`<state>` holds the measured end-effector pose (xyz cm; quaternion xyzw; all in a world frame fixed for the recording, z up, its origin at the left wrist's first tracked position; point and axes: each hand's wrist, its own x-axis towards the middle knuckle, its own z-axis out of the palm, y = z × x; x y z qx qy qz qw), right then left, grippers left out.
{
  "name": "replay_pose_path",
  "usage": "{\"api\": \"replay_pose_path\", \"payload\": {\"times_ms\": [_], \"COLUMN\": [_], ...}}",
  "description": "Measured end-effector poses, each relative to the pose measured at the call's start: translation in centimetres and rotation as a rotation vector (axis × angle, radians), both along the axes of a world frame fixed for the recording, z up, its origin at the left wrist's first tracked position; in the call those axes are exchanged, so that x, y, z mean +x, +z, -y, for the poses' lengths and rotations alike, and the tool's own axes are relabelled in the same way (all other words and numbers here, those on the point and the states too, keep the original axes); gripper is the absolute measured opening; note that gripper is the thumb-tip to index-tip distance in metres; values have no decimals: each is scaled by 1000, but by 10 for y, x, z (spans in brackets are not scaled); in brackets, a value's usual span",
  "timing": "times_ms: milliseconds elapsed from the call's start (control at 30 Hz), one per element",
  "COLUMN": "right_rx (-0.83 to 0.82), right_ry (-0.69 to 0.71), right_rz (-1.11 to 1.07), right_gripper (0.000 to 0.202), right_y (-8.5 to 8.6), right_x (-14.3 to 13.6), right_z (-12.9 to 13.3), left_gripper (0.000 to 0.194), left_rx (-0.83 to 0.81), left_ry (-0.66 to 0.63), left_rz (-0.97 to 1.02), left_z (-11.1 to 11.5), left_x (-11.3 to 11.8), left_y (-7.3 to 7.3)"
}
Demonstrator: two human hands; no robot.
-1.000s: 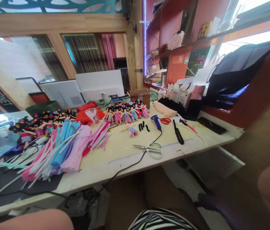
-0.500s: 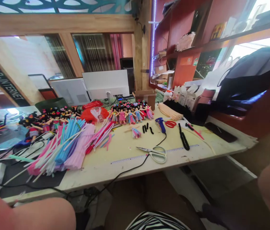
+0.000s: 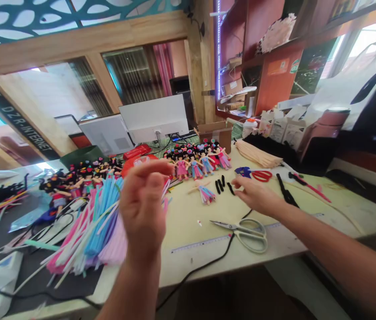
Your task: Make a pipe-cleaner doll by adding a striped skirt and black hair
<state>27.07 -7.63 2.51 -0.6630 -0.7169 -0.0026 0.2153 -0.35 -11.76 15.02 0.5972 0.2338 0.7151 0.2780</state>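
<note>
My left hand (image 3: 144,204) is raised above the table's left-middle part, its fingers bent loosely to the right and nothing seen in them. Over the table, my right hand (image 3: 258,194) reaches in from the right. Its thumb and fingertips are a little apart, beside a short black fuzzy stem piece (image 3: 230,189); whether they touch it is unclear. More short black pieces (image 3: 220,183) lie just left of it. A headless doll (image 3: 206,194) in a pink and blue skirt lies nearby. Behind the right hand is a blue glue gun (image 3: 242,171), its handle hidden.
White-handled scissors (image 3: 251,235) and a ruler (image 3: 201,243) lie at the front, with a black cord (image 3: 208,269) crossing. Bundled coloured stems (image 3: 98,226) are at left. Finished dolls (image 3: 194,162) stand behind. Red-handled scissors (image 3: 262,176), beige stems (image 3: 258,154) and a black stem (image 3: 286,191) are at right.
Both hands have come into view over the table, the left raised and the right reaching toward the short black pieces. The view has shifted, so table things appear lower and mostly further right.
</note>
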Motion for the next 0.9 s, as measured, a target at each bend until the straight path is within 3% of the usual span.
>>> {"api": "replay_pose_path", "payload": {"times_ms": [133,233,333,433,633,733,900], "right_rx": [-216,-243,-217,-163,-158,-214,-242], "right_ry": [-158,-209,-212,-147,269,306,292], "right_rz": [31,4,-61,-144,-709,-810,-902], "right_gripper": [18,11,14,14,13,12,7], "right_y": [-14,-27,-31,-22,4,3,-12], "right_x": [-7,-5,-2,-9,-57,-72,-78], "right_z": [-43,-62,-65,-60,-55,-56,-57], "left_gripper": [18,19,21,24,35,32,20], "left_rx": [-267,-427,-536,-650,-871,-847,-833], "left_ry": [-121,-228,-283,-311,-377,-378,-329], "left_rz": [-142,-198,-226,-198,-56,-17,-21], "left_z": [-44,-68,-82,-94,-112,-115,-115], "left_x": [25,38,44,47,48,45,45], "left_y": [-40,-71,-90,-104,-127,-134,-136]}}
